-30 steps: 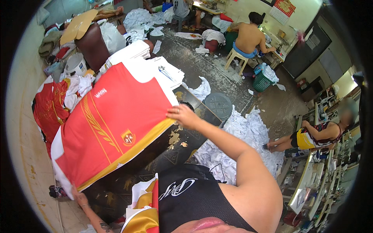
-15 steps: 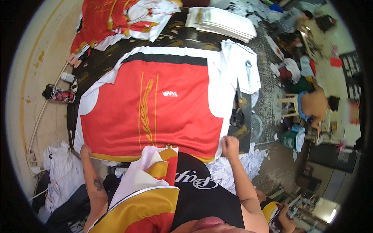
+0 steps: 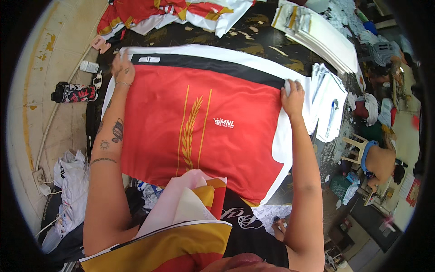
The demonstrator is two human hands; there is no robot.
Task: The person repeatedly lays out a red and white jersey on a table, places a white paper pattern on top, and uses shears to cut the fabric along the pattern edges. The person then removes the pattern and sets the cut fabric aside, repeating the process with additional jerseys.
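Note:
A red jersey panel [image 3: 204, 122] with a black and white top band and a gold wheat stripe lies flat on the dark table [image 3: 235, 36]. My left hand [image 3: 121, 69] presses its far left corner with the fingers on the cloth. My right hand [image 3: 293, 96] grips its far right edge by the white border. More red, yellow and white fabric [image 3: 181, 226] is draped over my shoulder near the bottom of the view.
A pile of red and white jerseys [image 3: 172, 13] lies at the far side. A stack of white paper sheets [image 3: 317, 36] and loose sheets with a pen [image 3: 331, 109] sit to the right. A bottle [image 3: 74, 93] lies on the left ledge. A person [image 3: 380, 163] sits on a stool lower right.
The jersey was held up and swinging a second ago; it now lies spread flat on the table. Both my hands have slid from its near corners to its far corners.

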